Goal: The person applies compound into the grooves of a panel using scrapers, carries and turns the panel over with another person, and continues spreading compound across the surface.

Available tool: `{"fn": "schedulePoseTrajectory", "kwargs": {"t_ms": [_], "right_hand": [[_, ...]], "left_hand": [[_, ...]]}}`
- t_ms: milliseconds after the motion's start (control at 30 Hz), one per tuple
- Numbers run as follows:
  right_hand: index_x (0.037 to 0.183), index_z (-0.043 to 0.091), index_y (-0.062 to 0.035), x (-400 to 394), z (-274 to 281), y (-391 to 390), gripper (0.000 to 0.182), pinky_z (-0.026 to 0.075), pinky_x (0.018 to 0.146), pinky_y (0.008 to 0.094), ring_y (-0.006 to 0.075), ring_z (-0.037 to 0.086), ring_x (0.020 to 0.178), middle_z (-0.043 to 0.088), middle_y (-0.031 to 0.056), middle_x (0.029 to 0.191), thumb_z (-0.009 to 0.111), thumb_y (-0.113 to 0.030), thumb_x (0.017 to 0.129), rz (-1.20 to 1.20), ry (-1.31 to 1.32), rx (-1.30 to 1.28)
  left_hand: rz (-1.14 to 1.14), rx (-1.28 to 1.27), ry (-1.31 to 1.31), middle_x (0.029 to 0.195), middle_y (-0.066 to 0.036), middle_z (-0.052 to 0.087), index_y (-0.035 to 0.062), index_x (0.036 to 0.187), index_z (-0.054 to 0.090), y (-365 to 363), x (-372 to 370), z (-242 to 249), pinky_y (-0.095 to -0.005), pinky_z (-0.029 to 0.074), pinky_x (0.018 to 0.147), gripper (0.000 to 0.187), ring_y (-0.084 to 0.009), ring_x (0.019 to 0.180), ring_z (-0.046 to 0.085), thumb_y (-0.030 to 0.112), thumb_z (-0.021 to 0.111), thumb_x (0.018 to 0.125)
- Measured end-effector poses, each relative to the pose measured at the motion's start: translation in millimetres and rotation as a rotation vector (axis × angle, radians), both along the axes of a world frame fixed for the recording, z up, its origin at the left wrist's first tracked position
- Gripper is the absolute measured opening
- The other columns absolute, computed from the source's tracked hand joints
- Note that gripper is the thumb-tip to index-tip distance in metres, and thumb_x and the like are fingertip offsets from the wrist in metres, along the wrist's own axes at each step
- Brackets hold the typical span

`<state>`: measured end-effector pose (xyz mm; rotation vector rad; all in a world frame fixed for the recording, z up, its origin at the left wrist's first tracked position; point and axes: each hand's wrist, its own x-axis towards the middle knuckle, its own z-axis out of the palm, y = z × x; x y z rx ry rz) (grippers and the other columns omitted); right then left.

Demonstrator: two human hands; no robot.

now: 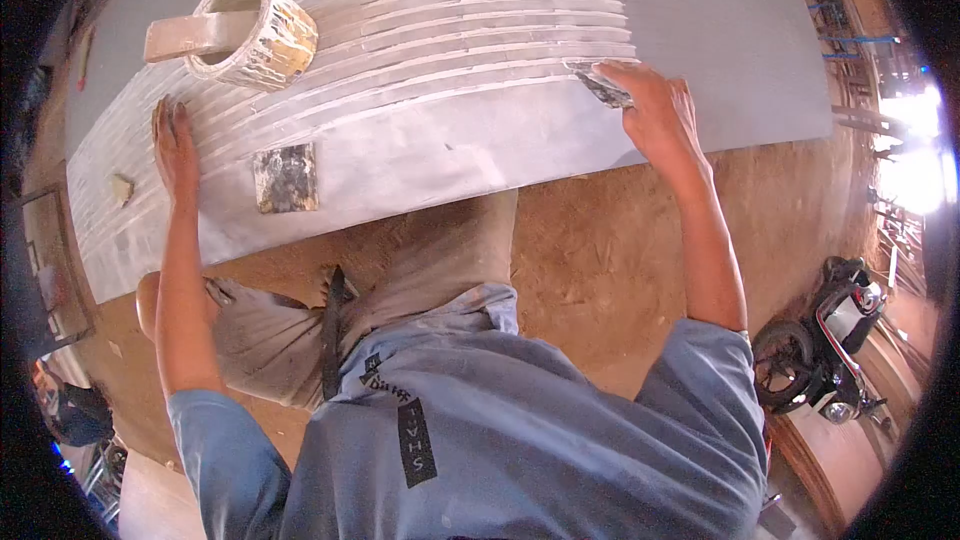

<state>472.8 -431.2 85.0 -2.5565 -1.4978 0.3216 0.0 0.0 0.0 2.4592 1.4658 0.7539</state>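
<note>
A wide grey panel (730, 60) lies before me, with long pale ridged stripes of filler running across it. My right hand (660, 105) grips a dark, smeared putty scraper (604, 88), its edge on the panel at the right end of the stripes. Flat on the striped left part rests my left hand (176, 148), fingers stretched out and nothing in it. Just beyond that hand stands a filler-streaked tub (285, 40), tilted in this view, with a broad pale flat tool (185, 36) across its mouth. A stained square plate (286, 178) lies near the panel's close edge.
A small pale lump (122, 190) sits on the panel's left end. Brown ground (600, 260) shows below the near edge. A motorbike (825, 340) is parked at the right. Another person (75, 405) is partly visible at the far left.
</note>
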Motion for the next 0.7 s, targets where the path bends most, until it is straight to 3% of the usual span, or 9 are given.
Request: {"fn": "schedulePoseTrajectory", "kwargs": {"t_ms": [167,300,400,467,500,600,700], "right_hand": [[0.125,0.066,-0.0175,-1,9,-17,0.053,0.039,0.095,0.0447,0.0255,0.06,0.114,0.065,0.0054,0.127,0.053,0.004,0.078,-0.004,-0.126,0.02],[0.125,0.066,-0.0178,-8,16,-28,0.054,0.04,0.095,0.0443,0.0257,0.06,0.116,0.065,0.0072,0.128,0.054,0.004,0.077,0.021,-0.175,-0.049],[0.127,0.065,-0.0181,-4,27,-13,0.056,0.04,0.096,0.044,0.0248,0.059,0.117,0.064,0.0083,0.129,0.056,0.004,0.076,0.026,-0.072,-0.033],[0.126,0.065,-0.0178,-6,51,4,0.056,0.04,0.096,0.0434,0.0234,0.059,0.118,0.065,0.0074,0.129,0.057,0.004,0.075,-0.22,0.137,-0.317],[0.126,0.065,-0.0178,-6,50,6,0.056,0.04,0.096,0.0434,0.0234,0.059,0.118,0.065,0.0074,0.129,0.057,0.004,0.075,-0.204,0.125,-0.319],[0.123,0.067,-0.0172,-18,28,-2,0.053,0.041,0.096,0.0442,0.0243,0.061,0.114,0.066,0.0074,0.125,0.057,0.004,0.075,-0.088,0.093,-0.131],[0.12,0.068,-0.0169,-29,19,4,0.051,0.042,0.095,0.0454,0.0269,0.063,0.108,0.068,0.0089,0.12,0.057,0.003,0.075,0.065,-0.103,0.013]], "left_hand": [[-0.076,0.059,0.01,0.151,-0.02,0.041,0.0003,0.144,0.045,-2,0,-41,-0.0402,0.027,0.117,0.059,-0.0337,0.142,0.034,0.042,0.045,0.102],[-0.091,0.065,0.043,0.15,-0.02,0.042,-0.0003,0.143,0.046,-11,6,-41,-0.0401,0.027,0.116,0.057,-0.0342,0.142,0.034,0.04,0.045,0.102],[0.002,-0.038,-0.078,0.15,-0.021,0.042,-0.0009,0.142,0.046,-10,20,-13,-0.0409,0.027,0.117,0.057,-0.0343,0.142,0.034,0.04,0.044,0.103],[-0.027,0.029,-0.055,0.151,-0.021,0.041,-0.0003,0.144,0.044,-6,9,-29,-0.0414,0.026,0.118,0.058,-0.0341,0.143,0.033,0.041,0.043,0.103],[-0.008,0.028,-0.064,0.151,-0.021,0.041,-0.0003,0.144,0.044,-10,11,-30,-0.0414,0.026,0.118,0.058,-0.0341,0.143,0.033,0.041,0.043,0.103],[0.025,-0.02,-0.065,0.152,-0.02,0.039,0.0,0.144,0.044,-17,16,-25,-0.0411,0.024,0.119,0.059,-0.0339,0.144,0.032,0.042,0.042,0.103],[-0.011,-0.002,-0.008,0.152,-0.021,0.038,-0.0003,0.145,0.043,-12,14,-23,-0.0407,0.023,0.119,0.06,-0.0337,0.144,0.03,0.042,0.042,0.103]]}}
